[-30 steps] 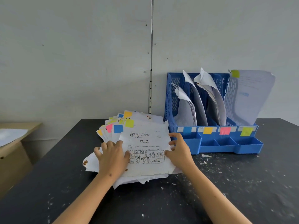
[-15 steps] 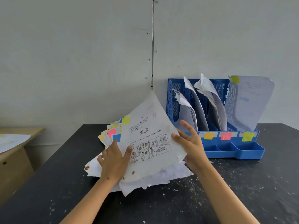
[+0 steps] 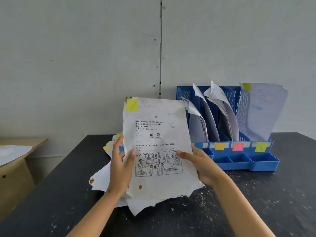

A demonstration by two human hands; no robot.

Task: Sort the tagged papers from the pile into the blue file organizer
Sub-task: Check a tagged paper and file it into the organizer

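A printed sheet (image 3: 159,134) with a yellow-green tag (image 3: 132,105) at its top left corner stands upright in front of me. My left hand (image 3: 120,166) pinches its left edge and my right hand (image 3: 201,164) grips its right edge. Behind and below it lies the pile of tagged papers (image 3: 102,178) on the black table. The blue file organizer (image 3: 239,161) stands to the right, its slots labelled blue, orange, pink and yellow-green. Papers stand in the slots; a sheet with a yellow-green tag (image 3: 261,110) leans in the rightmost one.
The black table (image 3: 256,202) is speckled with white flecks. A wooden side table (image 3: 15,165) with a white sheet on it stands lower at the left. A grey wall rises right behind the organizer.
Both hands lifted the top sheet off the pile and raised it from flat to upright. The sheet's yellow-green tag now shows at its top left.
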